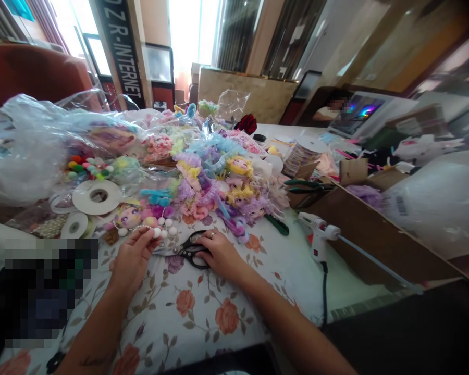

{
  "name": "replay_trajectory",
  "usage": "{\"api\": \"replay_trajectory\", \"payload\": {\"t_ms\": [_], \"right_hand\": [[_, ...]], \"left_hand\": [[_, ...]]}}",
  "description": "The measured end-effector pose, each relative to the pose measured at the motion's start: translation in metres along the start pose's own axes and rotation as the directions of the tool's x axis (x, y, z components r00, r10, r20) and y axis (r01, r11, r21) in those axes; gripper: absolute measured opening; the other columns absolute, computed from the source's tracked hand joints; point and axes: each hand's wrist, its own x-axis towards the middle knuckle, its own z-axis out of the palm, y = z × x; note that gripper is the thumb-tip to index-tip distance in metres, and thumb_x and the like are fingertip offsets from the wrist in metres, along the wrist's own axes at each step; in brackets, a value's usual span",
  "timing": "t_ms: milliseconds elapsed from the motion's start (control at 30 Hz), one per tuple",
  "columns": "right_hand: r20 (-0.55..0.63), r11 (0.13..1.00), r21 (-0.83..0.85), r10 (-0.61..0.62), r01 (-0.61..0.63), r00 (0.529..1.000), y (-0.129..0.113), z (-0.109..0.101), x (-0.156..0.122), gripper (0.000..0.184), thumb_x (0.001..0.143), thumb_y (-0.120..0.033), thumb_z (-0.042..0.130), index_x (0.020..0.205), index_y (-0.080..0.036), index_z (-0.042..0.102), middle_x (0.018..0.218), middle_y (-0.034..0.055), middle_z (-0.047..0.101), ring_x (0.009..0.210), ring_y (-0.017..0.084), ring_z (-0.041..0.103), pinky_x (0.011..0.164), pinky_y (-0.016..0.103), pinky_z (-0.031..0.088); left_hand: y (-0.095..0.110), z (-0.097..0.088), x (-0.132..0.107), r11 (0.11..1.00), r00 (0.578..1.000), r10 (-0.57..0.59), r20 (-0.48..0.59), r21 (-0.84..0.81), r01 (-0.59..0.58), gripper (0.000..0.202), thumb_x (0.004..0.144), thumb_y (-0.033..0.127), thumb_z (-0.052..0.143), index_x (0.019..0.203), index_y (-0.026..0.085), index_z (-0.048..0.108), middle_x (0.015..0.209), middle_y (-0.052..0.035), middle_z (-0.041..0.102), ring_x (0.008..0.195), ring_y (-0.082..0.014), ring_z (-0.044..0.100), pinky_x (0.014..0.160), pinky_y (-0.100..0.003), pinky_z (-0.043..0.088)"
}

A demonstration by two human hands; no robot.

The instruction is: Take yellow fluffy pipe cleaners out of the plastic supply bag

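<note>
My left hand point(132, 259) pinches a white bead of a pearl string point(162, 227) that lies on the floral cloth point(187, 312). My right hand point(218, 252) rests on the black handles of a pair of scissors point(183, 249), fingers through or over the loops; the blades point left toward the left hand. A small doll head point(127, 215) with a pink bow lies just above the left hand. Behind both hands spreads a heap of pastel lace trims and doll faces point(219, 182).
A white glue gun point(318, 237) stands to the right beside a cardboard box point(375, 234). Ribbon rolls point(97, 197), pompoms point(88, 166), green pliers point(305, 186) and plastic bags point(31, 151) crowd the table. A person sits at a laptop point(355, 112) far right.
</note>
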Motion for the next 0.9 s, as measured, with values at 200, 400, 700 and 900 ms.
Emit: {"api": "replay_trajectory", "payload": {"t_ms": [200, 400, 700, 900], "right_hand": [[-0.153, 0.996, 0.083, 0.037, -0.024, 0.988, 0.008, -0.011, 0.016, 0.022, 0.09, -0.028, 0.066, 0.11, -0.019, 0.07, 0.108, 0.009, 0.071, 0.104, 0.023, 0.063, 0.093, 0.033, 0.048], [-0.426, 0.959, -0.007, 0.254, -0.284, 0.868, 0.038, -0.041, 0.06, 0.044, 0.092, -0.026, 0.058, 0.133, -0.012, 0.056, 0.123, 0.017, 0.064, 0.116, 0.028, 0.057, 0.101, 0.039, 0.043], [-0.059, 0.976, -0.134, 0.165, -0.172, 0.985, 0.015, -0.041, 0.109, 0.064, 0.084, -0.03, 0.064, 0.144, -0.018, 0.044, 0.132, 0.0184, 0.055, 0.116, 0.029, 0.057, 0.093, 0.039, 0.048], [0.112, 0.969, -0.075, -0.225, 0.234, 0.968, 0.014, -0.036, 0.109, 0.053, 0.081, -0.025, 0.071, 0.132, -0.016, 0.059, 0.118, 0.0114, 0.069, 0.103, 0.023, 0.065, 0.089, 0.03, 0.052]], "left_hand": [[-0.008, -0.011, 0.005, 0.711, 0.94, 0.293, 0.176, 0.617, -0.337, 0.03, 0.071, 0.041, 0.075, 0.089, 0.018, 0.071, 0.085, -0.003, 0.069, 0.076, -0.0181, 0.064, 0.076, -0.032, 0.053], [-0.011, -0.009, 0.009, 0.006, 0.7, 0.342, 0.627, 0.744, -0.668, 0.03, 0.09, 0.041, 0.054, 0.095, 0.018, 0.073, 0.097, -0.0093, 0.068, 0.093, -0.0268, 0.062, 0.084, -0.04, 0.049], [-0.013, -0.012, 0.006, -0.2, 0.541, 0.419, 0.729, 0.655, -0.729, 0.025, 0.093, 0.033, 0.055, 0.108, 0.021, 0.071, 0.107, -0.0097, 0.068, 0.102, -0.0259, 0.063, 0.087, -0.037, 0.052], [0.021, 0.074, 0.019, -0.069, 0.388, 0.276, 0.879, 0.421, -0.904, 0.042, 0.09, 0.03, 0.055, 0.131, 0.024, 0.062, 0.13, -0.0101, 0.064, 0.125, -0.0286, 0.056, 0.111, -0.041, 0.04]]}}
